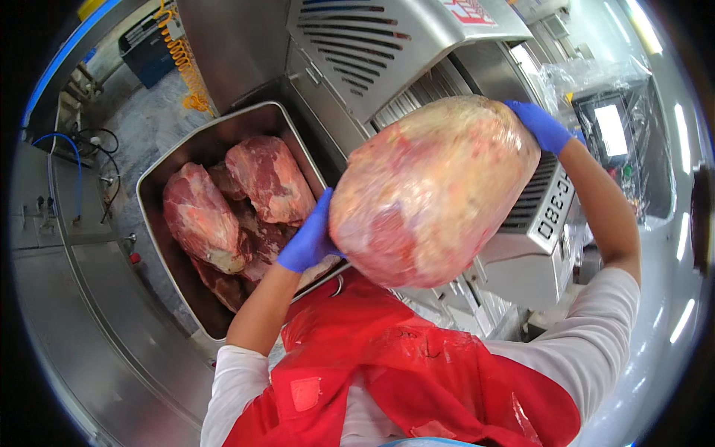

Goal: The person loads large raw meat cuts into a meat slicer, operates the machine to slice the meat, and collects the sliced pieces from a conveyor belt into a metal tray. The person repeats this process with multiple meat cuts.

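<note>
The steel machine with slotted vents is the largest thing here, spanning the top and right of the view. To its left stands a deep metal tub. The big piece of meat is held up in front of the machine, to the right of the tub, its long axis slanting from lower left, by the tub's edge, to upper right. Smaller cuts of meat lie together inside the tub. Both gloved hands grip the big piece from opposite ends: the left hand presses its lower-left end and is the nearer one to the tub, while the right hand clasps the upper-right end, well apart from the tub. Some fingers are hidden behind the meat.
</note>
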A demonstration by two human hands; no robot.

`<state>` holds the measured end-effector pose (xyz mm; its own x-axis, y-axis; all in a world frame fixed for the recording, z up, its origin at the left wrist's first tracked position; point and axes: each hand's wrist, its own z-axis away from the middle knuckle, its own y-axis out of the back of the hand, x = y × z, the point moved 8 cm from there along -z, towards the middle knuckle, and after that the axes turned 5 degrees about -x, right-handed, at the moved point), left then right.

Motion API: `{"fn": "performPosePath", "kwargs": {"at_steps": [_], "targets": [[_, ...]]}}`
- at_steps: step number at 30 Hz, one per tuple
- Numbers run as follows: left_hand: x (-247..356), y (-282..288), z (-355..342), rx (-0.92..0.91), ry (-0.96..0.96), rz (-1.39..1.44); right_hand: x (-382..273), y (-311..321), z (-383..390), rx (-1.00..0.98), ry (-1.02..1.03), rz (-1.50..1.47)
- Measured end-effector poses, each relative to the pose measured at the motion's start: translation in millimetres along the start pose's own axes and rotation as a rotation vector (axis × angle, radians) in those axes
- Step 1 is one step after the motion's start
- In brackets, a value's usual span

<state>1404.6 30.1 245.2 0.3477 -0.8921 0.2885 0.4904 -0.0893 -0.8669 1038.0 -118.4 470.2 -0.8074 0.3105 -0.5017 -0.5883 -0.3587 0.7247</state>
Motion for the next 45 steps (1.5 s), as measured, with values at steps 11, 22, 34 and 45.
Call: {"fn": "performPosePath", "kwargs": {"at_steps": [11,22,34,45], "targets": [[13.3,-66.5,-101.5,0.389,-0.147,-1.38,64.5,-12.6,-278.2,0.082,0.379,0.287],[111.9,-127.6,-247.4,0.798,-1.11,-1.486,13.9,-45.2,-331.9,-0.144,0.621,0.479],[29.6,-152.0,-253.9,0.443,-0.939,-1.21,98.4,-56.7,-321.9,-0.12,1.042,1.088],[43.5,-132.1,-275.0,0.422,-0.995,-0.887,190.1,-15.0,-273.3,-0.227,0.265,-0.405]]}}
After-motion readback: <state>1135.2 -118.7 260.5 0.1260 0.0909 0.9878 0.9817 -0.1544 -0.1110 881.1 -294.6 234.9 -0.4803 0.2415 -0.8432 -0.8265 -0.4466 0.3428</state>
